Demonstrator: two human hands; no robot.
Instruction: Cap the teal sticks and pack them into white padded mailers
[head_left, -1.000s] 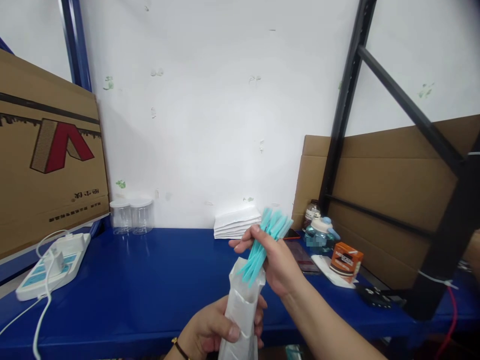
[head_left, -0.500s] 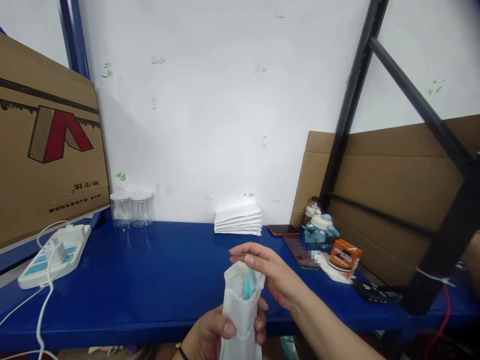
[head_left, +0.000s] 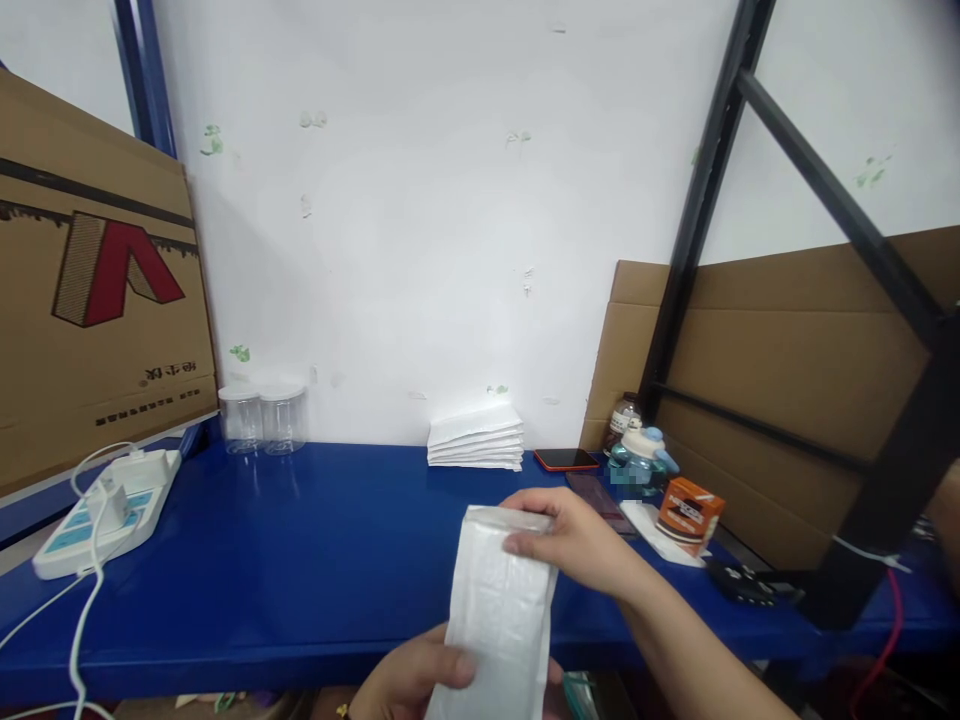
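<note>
A long white paper bag (head_left: 501, 610) is held upright just in front of the table's front edge. My left hand (head_left: 420, 672) grips its lower part, thumb on the front face and fingers behind. At the top edge, my right hand (head_left: 559, 535) pinches the bag between thumb and fingers. The mouth looks flattened together, and whatever lies inside is hidden. Beyond the hands, a stack of folded white paper bags (head_left: 475, 440) rests on the blue table (head_left: 330, 550) against the wall.
Two clear jars (head_left: 262, 420) and a white power strip (head_left: 112, 515) with cables stand on the left. On the right are a red-edged phone (head_left: 565, 460), a dark phone (head_left: 600, 500), a blue-lidded bottle (head_left: 639, 462), an orange box (head_left: 688, 515) and a black rack post (head_left: 694, 240).
The bag's open mouth, which showed a turquoise item inside, is now closed flat. My right hand has moved from hovering over the opening to pinching its top edge.
</note>
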